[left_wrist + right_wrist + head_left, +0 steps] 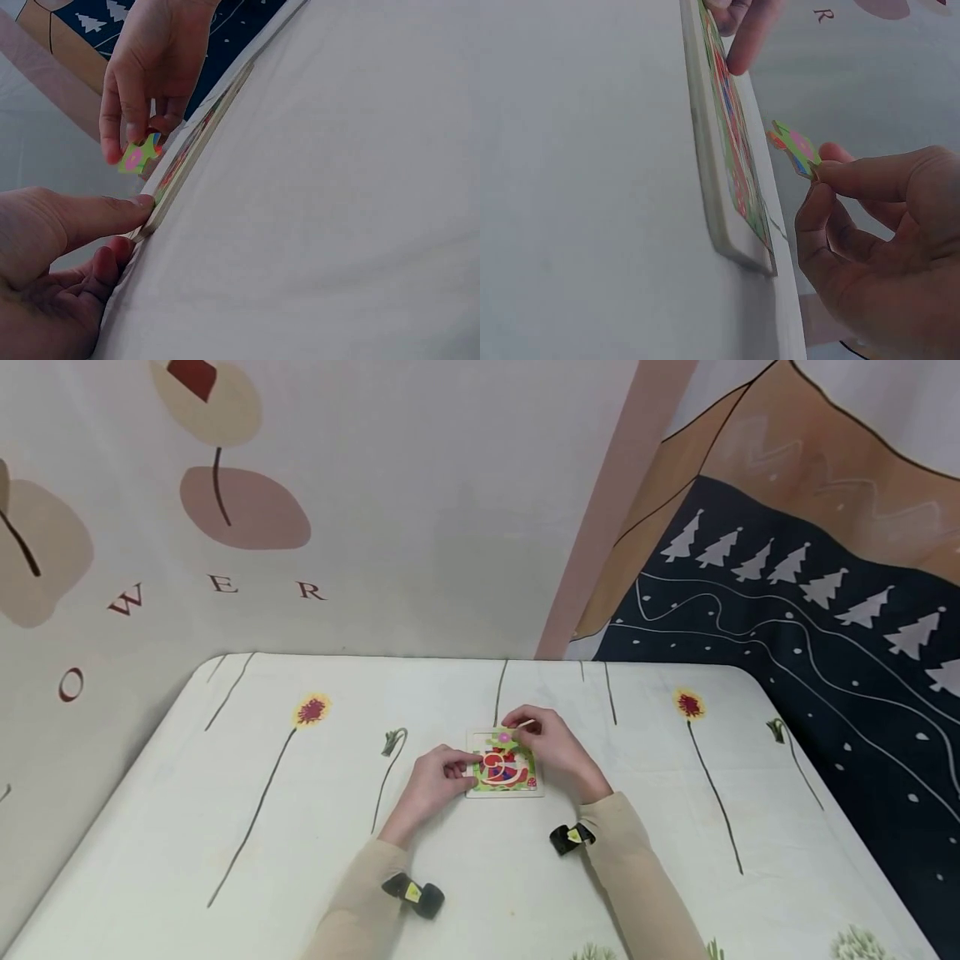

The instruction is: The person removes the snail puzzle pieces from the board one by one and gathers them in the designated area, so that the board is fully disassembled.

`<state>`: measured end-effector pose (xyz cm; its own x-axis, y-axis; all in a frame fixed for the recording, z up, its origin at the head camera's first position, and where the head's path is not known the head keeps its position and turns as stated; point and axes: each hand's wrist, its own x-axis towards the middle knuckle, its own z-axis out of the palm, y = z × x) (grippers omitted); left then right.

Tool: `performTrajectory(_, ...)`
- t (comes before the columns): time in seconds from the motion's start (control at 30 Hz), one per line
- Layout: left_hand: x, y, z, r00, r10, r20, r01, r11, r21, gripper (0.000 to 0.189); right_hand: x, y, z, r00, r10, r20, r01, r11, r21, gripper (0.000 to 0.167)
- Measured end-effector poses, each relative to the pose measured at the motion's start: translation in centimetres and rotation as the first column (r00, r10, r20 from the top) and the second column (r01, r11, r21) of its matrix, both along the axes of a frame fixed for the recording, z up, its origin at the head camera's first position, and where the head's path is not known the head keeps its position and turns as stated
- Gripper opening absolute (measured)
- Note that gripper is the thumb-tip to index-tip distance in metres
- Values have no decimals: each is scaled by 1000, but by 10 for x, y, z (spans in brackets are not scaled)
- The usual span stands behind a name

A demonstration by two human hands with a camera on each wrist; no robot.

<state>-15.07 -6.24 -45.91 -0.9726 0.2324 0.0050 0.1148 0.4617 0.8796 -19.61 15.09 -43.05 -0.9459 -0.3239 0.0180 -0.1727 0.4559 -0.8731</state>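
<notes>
A square jigsaw puzzle in a pale tray (542, 777) lies on the table, its picture red, green and purple with a white curl. At its left edge, my left hand (437, 777) rests fingertips on the tray, some fingers bent underneath the palm. My right hand (555, 745) pinches a puzzle piece (799, 146) between thumb and fingertips. Green with a pink spot and a touch of blue and red, the piece is held tilted above the tray's far side. In the left wrist view the same piece (139, 155) hangs apart from the tray (191, 161).
A white tablecloth (247, 793) printed with flowers covers the table. Behind stands a pale cloth wall (420, 510) with lettering, and a dark tree-patterned hanging (787, 610) is at the right. Black wrist cameras (423, 897) sit on both sleeves.
</notes>
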Motion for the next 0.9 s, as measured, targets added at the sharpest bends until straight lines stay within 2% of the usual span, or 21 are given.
performTrajectory(0.2,0,1,1,1000,0,-4,0,1000,2,27,1,10,2,999,-34,-9,34,999,1,20)
performTrajectory(0.53,0,1,-1,1000,7,6,-7,1000,6,28,0,24,4,998,-36,-45,35,999,-12,21)
performTrajectory(0.63,0,1,-2,1000,7,9,-7,1000,10,28,8,24,20,999,-31,-43,30,999,-18,21)
performTrajectory(0.73,0,0,-3,1000,10,12,-10,1000,9,28,9,28,24,999,-37,-33,36,999,-12,21)
performTrajectory(0.9,-1,0,-4,1000,13,16,-14,1000,6,28,1,42,7,997,-63,-50,63,998,-3,20)
